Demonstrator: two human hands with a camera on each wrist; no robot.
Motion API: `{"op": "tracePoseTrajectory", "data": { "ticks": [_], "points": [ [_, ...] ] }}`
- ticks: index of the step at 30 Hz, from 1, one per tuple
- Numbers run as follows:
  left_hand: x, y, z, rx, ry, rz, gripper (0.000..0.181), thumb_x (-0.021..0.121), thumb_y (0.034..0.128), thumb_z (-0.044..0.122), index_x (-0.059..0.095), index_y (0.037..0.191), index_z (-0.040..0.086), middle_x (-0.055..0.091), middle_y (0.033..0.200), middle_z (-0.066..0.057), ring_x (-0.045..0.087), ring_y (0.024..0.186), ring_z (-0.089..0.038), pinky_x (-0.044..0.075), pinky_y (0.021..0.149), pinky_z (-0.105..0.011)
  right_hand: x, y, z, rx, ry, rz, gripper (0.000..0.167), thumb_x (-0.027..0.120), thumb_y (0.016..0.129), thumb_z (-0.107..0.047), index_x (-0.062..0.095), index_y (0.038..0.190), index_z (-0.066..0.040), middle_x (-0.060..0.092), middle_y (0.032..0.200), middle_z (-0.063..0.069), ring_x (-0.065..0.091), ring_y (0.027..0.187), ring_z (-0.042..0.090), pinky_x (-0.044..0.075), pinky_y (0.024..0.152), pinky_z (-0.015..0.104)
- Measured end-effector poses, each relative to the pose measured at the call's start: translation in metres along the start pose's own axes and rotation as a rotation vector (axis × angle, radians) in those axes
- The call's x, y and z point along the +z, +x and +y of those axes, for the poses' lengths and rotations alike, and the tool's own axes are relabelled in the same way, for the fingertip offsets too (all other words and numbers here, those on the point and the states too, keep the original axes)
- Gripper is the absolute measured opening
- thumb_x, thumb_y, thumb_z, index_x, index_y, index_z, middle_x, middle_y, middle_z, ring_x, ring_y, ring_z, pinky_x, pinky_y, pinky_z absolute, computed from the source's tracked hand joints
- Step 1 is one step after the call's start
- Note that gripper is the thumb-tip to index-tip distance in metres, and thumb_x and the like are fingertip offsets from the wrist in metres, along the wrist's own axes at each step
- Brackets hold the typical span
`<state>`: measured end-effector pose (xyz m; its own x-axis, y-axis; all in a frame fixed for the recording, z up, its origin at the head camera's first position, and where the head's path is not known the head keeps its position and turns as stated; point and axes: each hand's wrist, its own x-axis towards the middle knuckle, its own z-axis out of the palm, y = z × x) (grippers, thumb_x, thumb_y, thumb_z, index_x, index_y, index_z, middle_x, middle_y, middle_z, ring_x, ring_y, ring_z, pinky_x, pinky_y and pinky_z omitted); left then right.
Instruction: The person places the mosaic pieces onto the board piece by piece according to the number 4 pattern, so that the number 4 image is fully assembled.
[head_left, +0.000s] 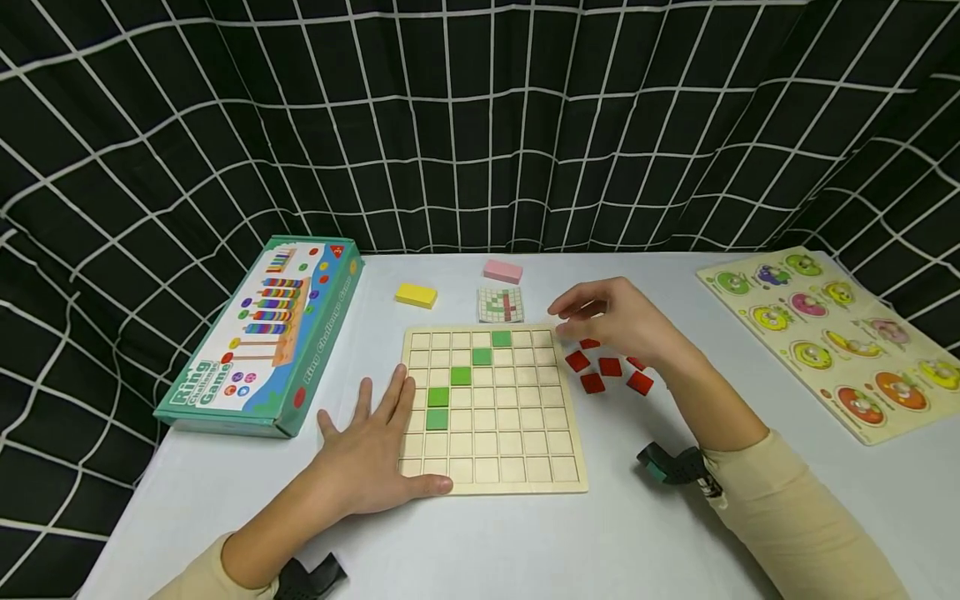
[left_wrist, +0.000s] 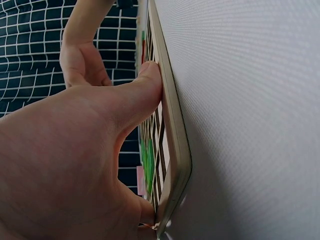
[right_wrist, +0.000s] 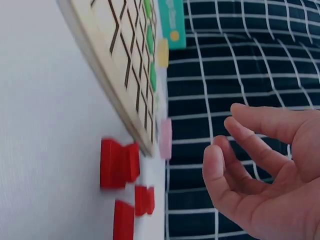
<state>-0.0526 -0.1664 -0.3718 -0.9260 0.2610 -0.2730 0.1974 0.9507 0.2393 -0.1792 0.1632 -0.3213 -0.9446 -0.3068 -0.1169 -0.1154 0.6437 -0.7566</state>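
While touching the grid board [head_left: 511, 419] on the counter [head_left: 390, 550] with spread left hand [head_left: 367, 462], holds nothing in loosely bent right hand [head_left: 615, 318], near red tiles [head_left: 611, 367] beside the board; in its cells [head_left: 536, 441], five green tiles [head_left: 461, 377].

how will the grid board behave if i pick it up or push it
The grid board is probably stiff, as it looks solid and straight-edged. Tilted, it may drop the green tiles, which lie in its squares with no cover visible. Pushed, it would likely slide rather than tip, since it lies flat on the table.
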Motion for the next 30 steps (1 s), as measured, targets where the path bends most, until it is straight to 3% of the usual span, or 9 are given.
{"op": "tracePoseTrajectory", "data": {
  "ticks": [6, 10, 19, 30],
  "points": [
    [-0.001, 0.001, 0.0, 0.001, -0.001, -0.002, 0.132, 0.067, 0.0764, 0.085, 0.013, 0.168, 0.006, -0.002, 0.177, -0.008, 0.008, 0.157, -0.054, 0.012, 0.096, -0.096, -0.017, 0.003, 0.015, 0.088, 0.039, 0.03, 0.033, 0.074, 0.096, -0.021, 0.073, 0.126, -0.009, 0.069, 0.122, 0.012, 0.066, 0.103, 0.027, 0.051, 0.093, 0.045],
    [-0.001, 0.001, 0.0, -0.003, -0.002, -0.004, 0.132, 0.067, 0.0764, 0.085, 0.013, 0.167, 0.006, -0.002, 0.177, -0.009, 0.008, 0.157, -0.054, 0.013, 0.096, -0.096, -0.027, 0.005, 0.026, 0.1, 0.072, 0.057, 0.038, 0.073, 0.096, -0.022, 0.07, 0.13, -0.006, 0.067, 0.126, 0.015, 0.066, 0.102, 0.026, 0.049, 0.097, 0.046],
    [0.0, 0.0, 0.0, -0.004, -0.011, 0.0, 0.132, 0.068, 0.0763, 0.084, 0.013, 0.167, 0.006, -0.002, 0.177, -0.008, 0.008, 0.157, -0.054, 0.012, 0.096, -0.096, -0.044, 0.011, 0.049, 0.137, 0.05, 0.134, 0.042, 0.075, 0.096, -0.023, 0.069, 0.133, -0.003, 0.065, 0.128, 0.015, 0.059, 0.102, 0.025, 0.052, 0.086, 0.038],
    [0.001, 0.001, 0.0, -0.006, 0.001, -0.005, 0.133, 0.067, 0.076, 0.085, 0.012, 0.168, 0.007, -0.002, 0.177, -0.008, 0.009, 0.158, -0.054, 0.013, 0.097, -0.095, -0.059, 0.016, 0.082, 0.239, 0.063, 0.113, 0.046, 0.068, 0.097, -0.012, 0.062, 0.14, 0.001, 0.059, 0.139, 0.022, 0.052, 0.108, 0.024, 0.049, 0.088, 0.034]
  ]
}}
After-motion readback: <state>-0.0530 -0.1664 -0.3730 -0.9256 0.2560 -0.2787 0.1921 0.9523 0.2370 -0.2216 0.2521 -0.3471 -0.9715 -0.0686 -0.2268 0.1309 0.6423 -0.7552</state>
